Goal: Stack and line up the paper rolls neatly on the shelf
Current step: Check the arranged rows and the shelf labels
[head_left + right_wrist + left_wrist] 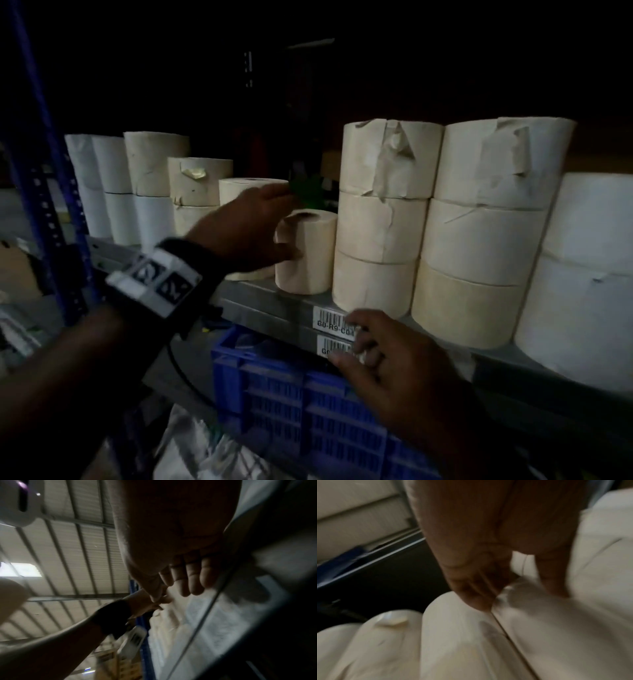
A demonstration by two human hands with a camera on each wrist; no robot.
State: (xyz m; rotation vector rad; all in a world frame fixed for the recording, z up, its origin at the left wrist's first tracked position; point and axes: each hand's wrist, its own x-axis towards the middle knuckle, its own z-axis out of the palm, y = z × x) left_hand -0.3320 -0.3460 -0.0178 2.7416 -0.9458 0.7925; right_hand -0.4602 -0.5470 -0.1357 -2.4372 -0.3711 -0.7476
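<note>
A small cream paper roll (308, 253) stands upright near the front edge of the grey metal shelf (267, 298). My left hand (291, 222) reaches round it, thumb against its left side and fingers stretched above it, in front of a wider roll (246, 186) behind. The blurred left wrist view has the fingers (476, 588) straight, at a seam between cream rolls (556, 635). To the right stand two cream stacks, each three rolls high (380, 219) (486, 222). My right hand (356, 342) rests loosely curled on the barcode labels on the shelf's front edge and holds nothing.
Big white rolls (582, 274) fill the shelf's right end. Uneven cream and white stacks (154, 178) stand at the left. A blue rack upright (44, 171) is at far left. A blue plastic crate (308, 394) sits under the shelf.
</note>
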